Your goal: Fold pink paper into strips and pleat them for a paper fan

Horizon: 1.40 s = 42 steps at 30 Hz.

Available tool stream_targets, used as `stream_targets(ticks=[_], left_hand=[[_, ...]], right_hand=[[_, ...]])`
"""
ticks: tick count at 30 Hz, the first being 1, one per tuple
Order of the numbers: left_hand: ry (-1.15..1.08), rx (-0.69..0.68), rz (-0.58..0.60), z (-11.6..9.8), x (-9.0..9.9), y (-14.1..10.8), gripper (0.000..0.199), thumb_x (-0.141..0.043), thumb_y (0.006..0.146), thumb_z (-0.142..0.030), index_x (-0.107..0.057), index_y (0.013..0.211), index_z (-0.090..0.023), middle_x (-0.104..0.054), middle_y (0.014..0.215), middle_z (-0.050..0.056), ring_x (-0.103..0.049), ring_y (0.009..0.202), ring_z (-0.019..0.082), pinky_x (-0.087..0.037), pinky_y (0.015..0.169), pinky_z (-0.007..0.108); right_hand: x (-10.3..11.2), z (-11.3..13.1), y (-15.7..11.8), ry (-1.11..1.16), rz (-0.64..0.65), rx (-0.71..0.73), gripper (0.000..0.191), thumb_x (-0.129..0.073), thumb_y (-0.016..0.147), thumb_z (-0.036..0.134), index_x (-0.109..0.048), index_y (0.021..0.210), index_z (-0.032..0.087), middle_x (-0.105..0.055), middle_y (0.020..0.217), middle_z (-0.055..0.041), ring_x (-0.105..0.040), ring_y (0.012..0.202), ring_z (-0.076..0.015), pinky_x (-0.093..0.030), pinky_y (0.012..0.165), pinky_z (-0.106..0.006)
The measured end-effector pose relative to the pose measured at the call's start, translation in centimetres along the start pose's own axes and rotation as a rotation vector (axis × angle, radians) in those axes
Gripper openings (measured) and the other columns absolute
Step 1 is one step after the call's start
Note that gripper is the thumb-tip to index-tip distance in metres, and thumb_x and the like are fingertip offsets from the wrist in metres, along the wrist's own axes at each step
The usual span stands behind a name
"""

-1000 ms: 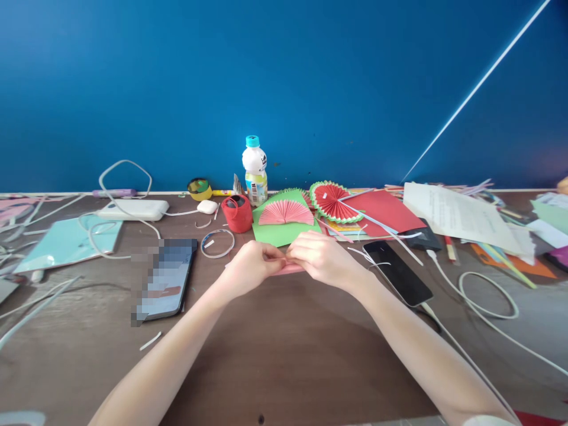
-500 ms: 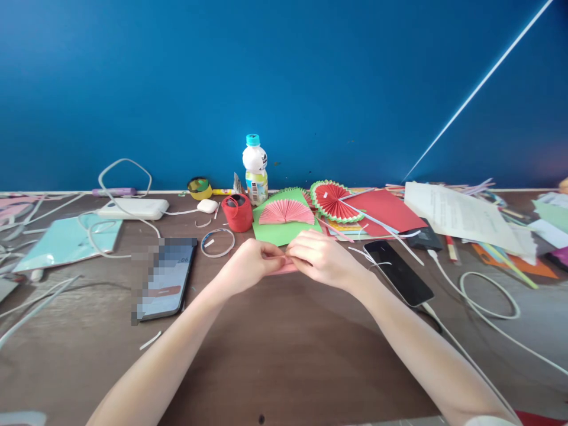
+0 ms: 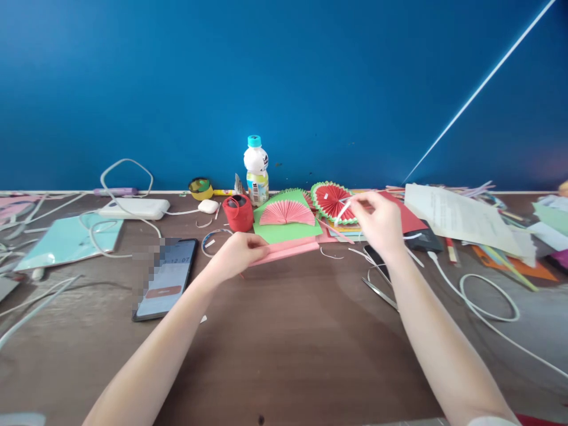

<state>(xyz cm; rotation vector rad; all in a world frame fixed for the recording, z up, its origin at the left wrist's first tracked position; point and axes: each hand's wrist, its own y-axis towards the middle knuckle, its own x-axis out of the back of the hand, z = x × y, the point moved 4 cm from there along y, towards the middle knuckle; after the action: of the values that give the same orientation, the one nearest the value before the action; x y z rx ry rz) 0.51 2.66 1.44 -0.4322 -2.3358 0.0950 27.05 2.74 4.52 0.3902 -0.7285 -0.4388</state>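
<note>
My left hand is closed on one end of a folded pink paper, which stretches out to the right above the desk. Between the thumb and fingertips of my right hand a thin white strip is pinched, and it dangles in front of a round pleated red paper fan with a green edge. Just behind the pink paper, a pleated pink half-circle fan lies on a green sheet. The wrist on the right partly hides a black phone.
A red roll and a drink bottle stand at the back. To the left lie a phone, a white power bank and cables. Narrow metal blades lie beside my right forearm, and papers are piled farther right.
My hands, together before, are now apart. The right one has moved right and up with a white strip, while the left keeps the pink paper, which now shows at greater length.
</note>
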Motion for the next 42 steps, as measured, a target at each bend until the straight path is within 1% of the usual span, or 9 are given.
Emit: stream_targets(ticks=[2,7,11,17,21,24,28,33,42], left_hand=[[0.027,-0.027,0.030,0.6,-0.3,0.4,0.027,-0.053,0.067,-0.040,-0.064,0.067,-0.016,-0.058,0.060,-0.002,-0.048,0.056,0.012,-0.035,0.051,0.022],[0.130,-0.077,0.186,1.9,-2.8,1.0,0.025,-0.050,0.069,-0.038,-0.067,0.073,-0.019,-0.068,0.076,0.002,-0.058,0.069,0.017,-0.040,0.062,0.025],[0.330,-0.137,0.094,1.4,-3.9,0.9,0.017,-0.048,0.072,-0.028,-0.061,0.077,-0.019,-0.066,0.083,0.004,-0.057,0.080,0.019,-0.040,0.069,0.029],[0.658,-0.273,-0.061,0.3,-4.0,0.9,0.016,-0.047,0.071,-0.019,-0.051,0.086,-0.018,-0.059,0.093,0.007,-0.052,0.089,0.022,-0.037,0.077,0.036],[0.678,-0.289,-0.076,0.6,-4.2,1.0,0.014,-0.048,0.072,-0.018,-0.049,0.086,-0.019,-0.057,0.092,0.006,-0.051,0.087,0.022,-0.037,0.076,0.034],[0.704,-0.315,-0.107,0.7,-4.4,1.1,0.012,-0.049,0.073,-0.019,-0.050,0.086,-0.019,-0.056,0.092,0.006,-0.050,0.087,0.022,-0.037,0.075,0.034],[0.657,-0.351,-0.073,0.7,-4.5,1.0,0.009,-0.045,0.077,-0.014,-0.052,0.078,-0.018,-0.057,0.084,0.004,-0.051,0.083,0.019,-0.037,0.072,0.031],[0.449,-0.324,0.116,1.0,-4.3,0.4,0.013,-0.044,0.080,-0.016,-0.056,0.076,-0.019,-0.059,0.081,0.001,-0.055,0.074,0.014,-0.038,0.065,0.025],[0.592,-0.359,0.080,2.8,-5.1,-1.0,0.008,-0.047,0.081,-0.014,-0.053,0.085,-0.017,-0.058,0.088,0.005,-0.055,0.084,0.018,-0.041,0.073,0.029]], right_hand=[[0.7,-1.9,0.9,-0.137,0.014,-0.063,0.010,-0.050,0.073,0.019,-0.060,0.069,0.018,-0.067,0.078,-0.0069,-0.061,0.076,-0.0200,-0.044,0.073,-0.031],[-0.7,-4.8,0.7,-0.442,0.362,-0.161,0.021,-0.049,0.073,0.022,-0.055,0.053,0.020,-0.056,0.053,-0.0041,-0.053,0.056,-0.0194,-0.036,0.055,-0.030],[-1.4,-4.3,0.4,-0.507,0.261,0.000,0.014,-0.049,0.068,0.010,-0.059,0.072,0.018,-0.063,0.082,-0.0080,-0.056,0.069,-0.0200,-0.035,0.056,-0.028],[-1.2,-2.3,0.3,-0.397,0.250,-0.003,0.024,-0.040,0.076,0.011,-0.062,0.084,0.019,-0.067,0.081,-0.0067,-0.059,0.073,-0.0204,-0.037,0.059,-0.028],[-3.6,0.8,-2.7,-0.052,0.661,0.112,0.024,-0.040,0.081,0.014,-0.063,0.086,0.020,-0.069,0.085,-0.0026,-0.061,0.072,-0.0148,-0.043,0.064,-0.026],[-6.0,2.6,-6.2,-0.071,0.863,0.258,0.021,-0.043,0.084,0.015,-0.063,0.087,0.020,-0.067,0.091,-0.0028,-0.061,0.082,-0.0158,-0.044,0.070,-0.027],[-8.3,2.5,-9.1,-0.342,0.841,0.395,0.007,-0.055,0.081,0.018,-0.060,0.085,0.016,-0.062,0.089,-0.0063,-0.056,0.086,-0.0204,-0.042,0.069,-0.030],[-8.7,1.4,-9.4,-0.371,0.805,0.393,0.003,-0.053,0.084,0.017,-0.055,0.086,0.017,-0.059,0.089,-0.0053,-0.053,0.084,-0.0190,-0.041,0.071,-0.029],[-8.0,1.4,-9.9,-0.421,0.841,0.366,0.005,-0.053,0.081,0.010,-0.054,0.083,0.014,-0.057,0.089,-0.0077,-0.052,0.081,-0.0197,-0.038,0.070,-0.029]])
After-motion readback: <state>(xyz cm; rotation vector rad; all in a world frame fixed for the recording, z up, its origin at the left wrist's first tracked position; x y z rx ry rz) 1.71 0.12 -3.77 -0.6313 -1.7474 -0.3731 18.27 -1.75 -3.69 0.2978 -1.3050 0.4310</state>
